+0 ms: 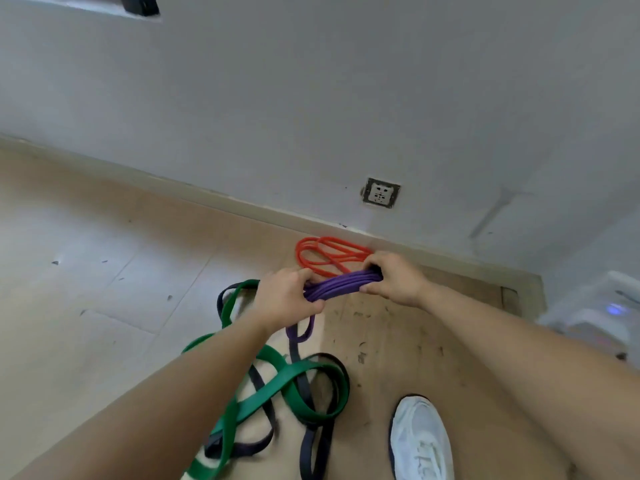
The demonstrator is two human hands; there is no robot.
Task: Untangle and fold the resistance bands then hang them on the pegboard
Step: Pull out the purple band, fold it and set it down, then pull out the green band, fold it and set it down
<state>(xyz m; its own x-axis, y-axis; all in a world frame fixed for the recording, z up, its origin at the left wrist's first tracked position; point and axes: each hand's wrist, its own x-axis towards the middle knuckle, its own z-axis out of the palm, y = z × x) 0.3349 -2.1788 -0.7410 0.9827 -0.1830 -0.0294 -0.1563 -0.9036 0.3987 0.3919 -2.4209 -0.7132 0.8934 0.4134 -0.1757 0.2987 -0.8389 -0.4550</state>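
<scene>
Holding the folded purple band (341, 285) above the floor, with the fingers (374, 259) of the left hand (284, 299) and right hand (394, 278) clamped around its two ends, the person should probably keep the loops even and gather in the small hanging loop.

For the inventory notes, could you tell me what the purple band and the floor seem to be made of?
The purple band looks like matte rubber or latex: it bends in soft, flat stacked layers. The floor looks like pale wood-pattern laminate or vinyl, with slight sheen and visible plank seams.
</scene>
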